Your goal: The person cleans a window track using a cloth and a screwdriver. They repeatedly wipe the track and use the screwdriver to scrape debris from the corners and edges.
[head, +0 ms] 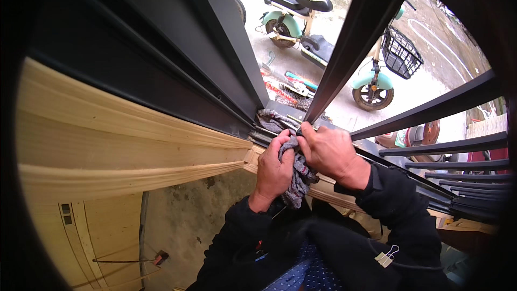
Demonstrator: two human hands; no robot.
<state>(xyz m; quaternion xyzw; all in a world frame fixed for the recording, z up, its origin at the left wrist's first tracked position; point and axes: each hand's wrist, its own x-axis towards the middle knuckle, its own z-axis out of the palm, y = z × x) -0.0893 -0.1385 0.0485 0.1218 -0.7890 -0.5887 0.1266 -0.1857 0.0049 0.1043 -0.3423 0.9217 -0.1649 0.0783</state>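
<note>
At the corner of the dark metal window frame [282, 110], my left hand [274, 171] grips a bunched grey rag [297, 196] with reddish flecks. The rag hangs down past the hand, and its far end lies in the sill track beside the frame's upright. Close on the right, my right hand [333, 153] is closed around a slim tool with a dark handle [299, 131]. Most of that handle is hidden in the fist. A thin shaft points from it towards the rag in the track; its tip cannot be made out.
Dark window bars [339, 56] rise just beyond my hands and continue to the right. Wooden trim [129, 149] lines the left side. Outside stand a mint-green scooter [288, 24] and a front wheel with a basket [402, 54]. A binder clip [385, 256] hangs on my jacket.
</note>
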